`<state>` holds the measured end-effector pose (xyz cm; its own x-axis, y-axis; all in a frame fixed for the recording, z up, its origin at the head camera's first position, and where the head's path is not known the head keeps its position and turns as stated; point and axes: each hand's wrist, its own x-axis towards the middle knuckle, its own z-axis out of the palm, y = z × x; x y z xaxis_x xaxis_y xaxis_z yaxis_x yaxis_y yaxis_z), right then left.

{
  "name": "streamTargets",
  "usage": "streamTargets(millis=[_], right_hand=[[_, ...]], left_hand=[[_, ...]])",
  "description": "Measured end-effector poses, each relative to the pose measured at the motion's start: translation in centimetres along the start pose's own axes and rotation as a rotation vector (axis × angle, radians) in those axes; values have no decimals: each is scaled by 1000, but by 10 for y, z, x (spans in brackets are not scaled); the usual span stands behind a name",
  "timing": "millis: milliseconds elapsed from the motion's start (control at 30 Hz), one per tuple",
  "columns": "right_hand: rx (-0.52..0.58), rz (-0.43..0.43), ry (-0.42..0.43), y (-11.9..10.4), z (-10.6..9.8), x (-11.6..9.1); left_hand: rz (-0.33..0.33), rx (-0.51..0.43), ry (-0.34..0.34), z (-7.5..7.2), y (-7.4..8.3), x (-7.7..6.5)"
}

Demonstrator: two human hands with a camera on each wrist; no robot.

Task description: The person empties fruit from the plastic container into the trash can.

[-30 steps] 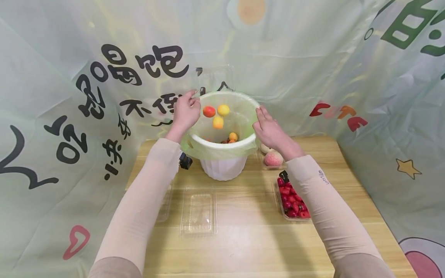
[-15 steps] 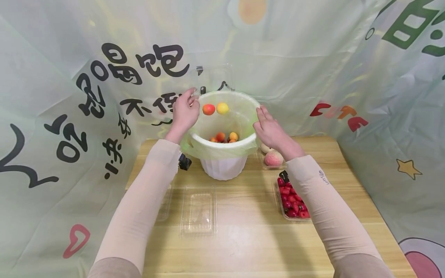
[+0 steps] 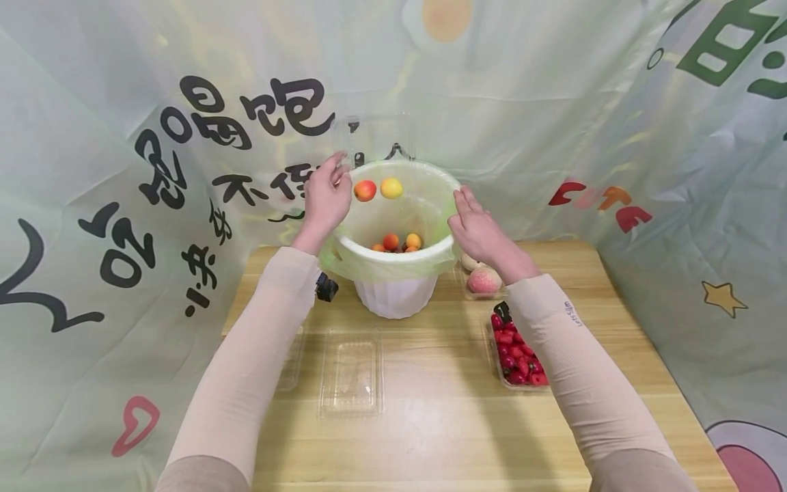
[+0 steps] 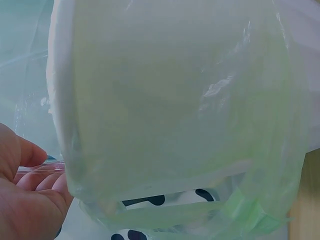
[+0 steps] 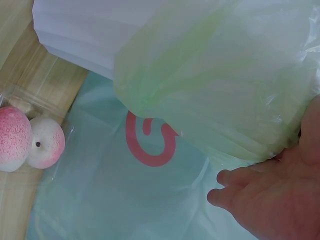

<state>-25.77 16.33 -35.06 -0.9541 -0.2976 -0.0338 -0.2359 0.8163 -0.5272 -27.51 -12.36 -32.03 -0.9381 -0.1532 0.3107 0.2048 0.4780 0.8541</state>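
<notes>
Over the desk [image 3: 424, 437], the person's two sleeved arms [image 3: 246, 362] stretch forward and inward, wrists on either side of an upright white bin [image 3: 395, 301] lined with a pale green bag [image 3: 393, 268]. A clear container [image 3: 378, 133] stands tilted by the bin's far rim. The left hand [image 3: 327, 201], raised, pinches its edge between thumb and fingers. The right hand [image 3: 476, 229] lies at the right rim, two fingers pointing forward; whether they clamp it cannot be told. Two fruits [image 3: 391, 188] show above the opening; others lie inside.

Clear box [image 3: 380, 139] at upright white bucket [image 3: 396, 295]
</notes>
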Motion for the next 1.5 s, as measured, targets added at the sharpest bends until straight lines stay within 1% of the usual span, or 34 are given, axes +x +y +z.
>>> streamTargets(millis=[167,733,1033,1267,1500], right_hand=[[-4,1,-1,0,0,-1],[-7,-2,3,-1,-1,-1],[-4,1,3,1,0,-1],[6,5,-2,1,0,-1],[3,1,-2,0,0,-1]], left_hand=[[0,-17,-4,0,0,-1],[-5,-53,12,2,-2,0],[20,-78,32,2,-2,1],[39,-54,59,3,-2,1],[15,-56,49,3,-2,0]])
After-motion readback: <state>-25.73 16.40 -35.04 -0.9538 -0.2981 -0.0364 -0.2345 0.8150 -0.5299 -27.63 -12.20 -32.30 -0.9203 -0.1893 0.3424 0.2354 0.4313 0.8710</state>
